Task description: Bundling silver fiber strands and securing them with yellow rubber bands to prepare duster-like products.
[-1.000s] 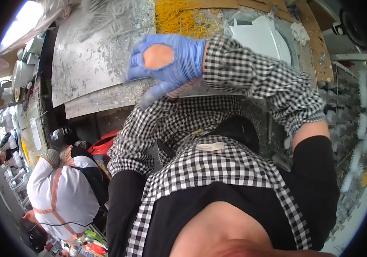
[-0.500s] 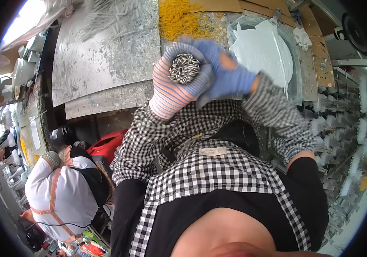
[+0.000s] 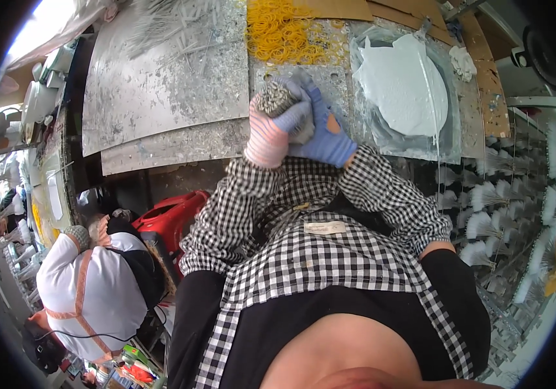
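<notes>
My left hand (image 3: 266,137), in a pink-and-white striped glove, grips a round bundle of thin grey sticks (image 3: 274,99) held upright so their tips face the camera. My right hand (image 3: 322,133), in a blue glove with a hole on its back, wraps around the same bundle from the right and presses against the left hand. Both hands are over the near edge of a worn grey metal worktop (image 3: 161,97). A heap of yellow rubber bands (image 3: 291,29) lies just beyond the hands. Loose grey sticks (image 3: 168,26) are spread at the worktop's far left.
A round tray of white paste under clear plastic (image 3: 404,84) sits right of the hands. Racks of white-tipped fanned bundles (image 3: 524,194) fill the right side. A red container (image 3: 171,217) stands below the worktop. A person in a white top with orange straps (image 3: 90,292) crouches at lower left.
A second ago my right hand was raised alone and open. Both hands then closed on the stick bundle and have moved down and right toward the worktop edge.
</notes>
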`<state>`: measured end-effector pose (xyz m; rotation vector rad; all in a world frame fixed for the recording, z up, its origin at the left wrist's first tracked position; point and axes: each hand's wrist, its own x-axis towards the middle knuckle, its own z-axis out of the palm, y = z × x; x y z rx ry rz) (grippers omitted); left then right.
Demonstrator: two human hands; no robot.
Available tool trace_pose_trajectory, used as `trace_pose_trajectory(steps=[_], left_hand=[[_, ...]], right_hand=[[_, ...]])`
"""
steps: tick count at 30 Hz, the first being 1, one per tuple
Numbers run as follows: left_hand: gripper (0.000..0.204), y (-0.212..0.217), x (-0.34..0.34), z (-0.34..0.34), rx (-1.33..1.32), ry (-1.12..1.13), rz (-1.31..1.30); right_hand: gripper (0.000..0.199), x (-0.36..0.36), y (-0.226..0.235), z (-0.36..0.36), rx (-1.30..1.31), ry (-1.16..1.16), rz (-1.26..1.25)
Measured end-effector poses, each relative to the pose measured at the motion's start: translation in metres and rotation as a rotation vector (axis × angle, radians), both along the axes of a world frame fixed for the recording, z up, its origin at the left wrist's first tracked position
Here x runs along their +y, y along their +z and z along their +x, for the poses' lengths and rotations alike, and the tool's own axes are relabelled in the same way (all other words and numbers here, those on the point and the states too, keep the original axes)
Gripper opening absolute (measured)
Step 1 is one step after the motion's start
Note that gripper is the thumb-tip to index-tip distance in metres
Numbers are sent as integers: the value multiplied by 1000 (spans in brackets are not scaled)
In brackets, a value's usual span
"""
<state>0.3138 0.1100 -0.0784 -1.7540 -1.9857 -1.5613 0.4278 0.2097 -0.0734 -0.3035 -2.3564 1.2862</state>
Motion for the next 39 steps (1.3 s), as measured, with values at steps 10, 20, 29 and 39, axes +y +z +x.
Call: trace_pose_trajectory(steps=[10, 20, 29, 39], left_hand=[[93, 93, -29, 24, -1677, -520, -73], [90, 117, -37, 47, -1026, -620, -51], [70, 19, 12, 17, -383, -101, 90], [27, 5, 8, 27, -685, -18, -13]], right_hand=[[91, -16, 19, 58, -21, 431, 379], [100, -2, -25, 31, 226, 457, -327], [101, 24, -51, -1, -111, -207, 512], [102, 6, -56, 5, -183, -197, 543]])
